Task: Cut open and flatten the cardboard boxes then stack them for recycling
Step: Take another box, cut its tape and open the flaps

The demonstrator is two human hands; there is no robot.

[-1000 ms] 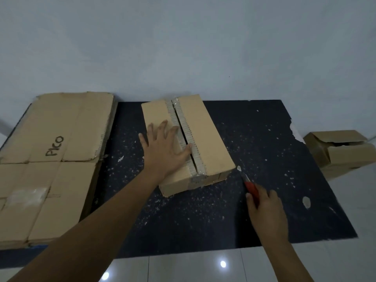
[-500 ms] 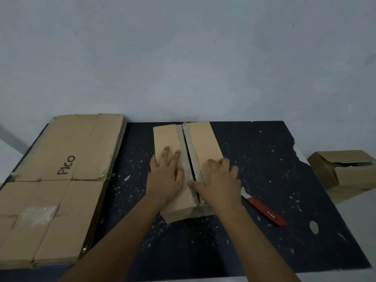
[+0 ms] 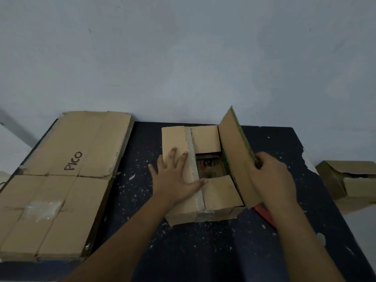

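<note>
Head view, from left to right: a stack of flattened cardboard [image 3: 61, 180] lies on the left part of the dark mat [image 3: 203, 251], with the word "Pico" written on its top sheet and a patch of clear tape nearer to the person. Near the middle of the mat stands the box [image 3: 183, 210] that is being opened. The left hand [image 3: 175, 180] lies flat on the left top flap [image 3: 176, 151], its fingers straight and spread, and the thumb reaches across the strip of tape at the seam. The right top flap [image 3: 234, 151] stands up, almost upright, and under it two small inner flaps and some print inside the box are visible. The right hand [image 3: 272, 180] grips the outer edge of this raised flap with curled fingers. Just under the right wrist a red knife [image 3: 263, 214] lies on the mat, partly hidden. Far right, off the mat, another box [image 3: 345, 180] sits with its flaps partly open.
</note>
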